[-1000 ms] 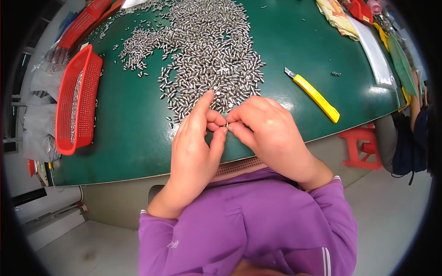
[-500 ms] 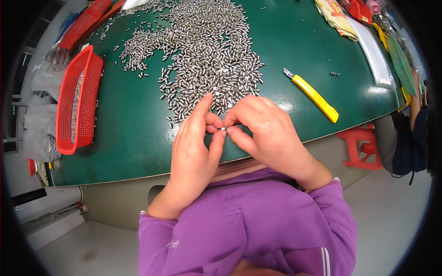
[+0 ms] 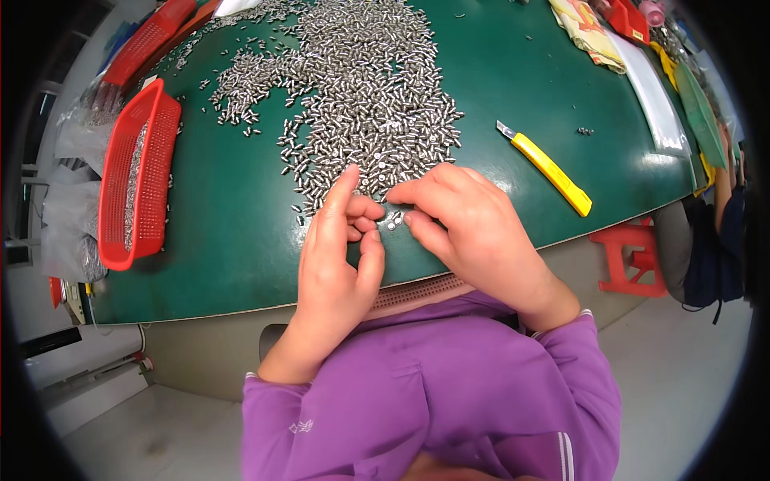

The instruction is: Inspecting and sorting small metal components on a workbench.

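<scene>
A large heap of small silver bullet-shaped metal parts [image 3: 365,104] lies on the green table, spreading away from me. At its near edge, a few loose metal parts [image 3: 394,221] rest in the gap between my hands. My left hand [image 3: 330,244] is just left of them, its index finger raised and its thumb apart from the curled fingers, with nothing seen in its grip. On the other side, my right hand [image 3: 469,224] has its index fingertip by the heap's edge and its thumb lower down, apart from it. Its remaining fingers are partly hidden.
A yellow utility knife [image 3: 550,174] with its blade out lies to the right. On the left stands a red perforated basket [image 3: 152,172] holding more metal parts. A small cluster of dark bits [image 3: 585,131] sits farther right. Below the table's right edge is a red stool [image 3: 630,260].
My fingertips, pinched together around a small metal part, have parted. Both hands have drawn slightly away from each other, and loose parts now show on the table between them.
</scene>
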Tool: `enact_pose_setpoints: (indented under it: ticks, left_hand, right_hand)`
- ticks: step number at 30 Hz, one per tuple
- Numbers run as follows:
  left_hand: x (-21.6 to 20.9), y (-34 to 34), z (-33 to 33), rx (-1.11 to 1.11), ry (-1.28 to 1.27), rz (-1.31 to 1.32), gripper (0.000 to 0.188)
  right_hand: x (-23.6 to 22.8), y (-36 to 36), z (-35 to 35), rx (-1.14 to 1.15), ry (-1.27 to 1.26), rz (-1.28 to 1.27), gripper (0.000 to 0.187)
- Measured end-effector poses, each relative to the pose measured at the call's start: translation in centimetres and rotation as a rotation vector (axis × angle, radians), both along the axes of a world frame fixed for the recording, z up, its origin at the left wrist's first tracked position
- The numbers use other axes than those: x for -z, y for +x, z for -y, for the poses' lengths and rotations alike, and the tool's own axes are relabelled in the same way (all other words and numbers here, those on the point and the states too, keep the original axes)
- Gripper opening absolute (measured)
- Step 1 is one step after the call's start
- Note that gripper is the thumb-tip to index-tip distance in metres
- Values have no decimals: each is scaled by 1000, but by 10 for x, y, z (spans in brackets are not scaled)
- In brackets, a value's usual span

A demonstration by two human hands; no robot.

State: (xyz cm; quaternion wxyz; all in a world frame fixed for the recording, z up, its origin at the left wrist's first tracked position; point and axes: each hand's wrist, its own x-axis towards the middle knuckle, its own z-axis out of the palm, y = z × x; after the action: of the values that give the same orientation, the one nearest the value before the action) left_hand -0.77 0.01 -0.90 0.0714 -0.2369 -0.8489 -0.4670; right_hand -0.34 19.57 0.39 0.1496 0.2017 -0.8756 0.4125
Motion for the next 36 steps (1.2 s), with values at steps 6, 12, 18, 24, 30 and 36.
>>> enact_pose_setpoints:
  ticks: [6,12,18,24,30,36]
  left_hand:
    - [2,1,-1,16,-23,-42,73]
    - [1,0,-2,22,-42,-34,73]
    - [1,1,-2,23,-28,-27,73]
    - [1,1,-2,25,-22,-16,74]
    - [1,1,-3,15,-29,-21,73]
    - [1,1,-3,19,-38,-19,73]
  right_hand:
    - [-3,-2,-2,-59,51,18,19]
    - [2,-2,1,-55,88,-36,14]
    - [1,3,1,-7,80,-47,14]
    - [-1,3,1,-19,30,-50,14]
    - [1,3,3,-32,45,-46,12]
    - [2,5,7,13,30,-89,14]
